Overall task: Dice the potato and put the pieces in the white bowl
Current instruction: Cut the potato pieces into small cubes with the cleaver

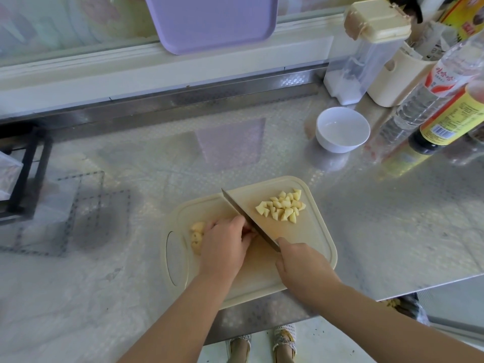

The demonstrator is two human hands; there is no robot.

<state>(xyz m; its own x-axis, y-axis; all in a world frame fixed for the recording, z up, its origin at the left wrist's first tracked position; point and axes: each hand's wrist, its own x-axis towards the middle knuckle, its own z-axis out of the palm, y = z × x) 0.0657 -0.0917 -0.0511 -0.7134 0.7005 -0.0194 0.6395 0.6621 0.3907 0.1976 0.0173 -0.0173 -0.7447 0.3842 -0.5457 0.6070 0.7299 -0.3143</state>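
Bench [379,218] of patterned steel carries a cream cutting board [309,247] at its near edge. The left hand [222,247] rests on the board's left half, its fingers curled down over the uncut potato [197,235], which shows only past the knuckles toward the board's left edge. Its long axis is mostly hidden. The right hand [301,265] grips the handle of a kitchen knife [243,213]. The blade runs diagonally from far left to near right, just beside the left fingertips, so the potato lies directly left of the edge. The white bowl [335,146] stands toward the bench's far right corner, well apart from the board, nearer the right hand, with no potato visible in it. A pile of potato cubes [282,208] sits by the board's far right corner, right of the blade.
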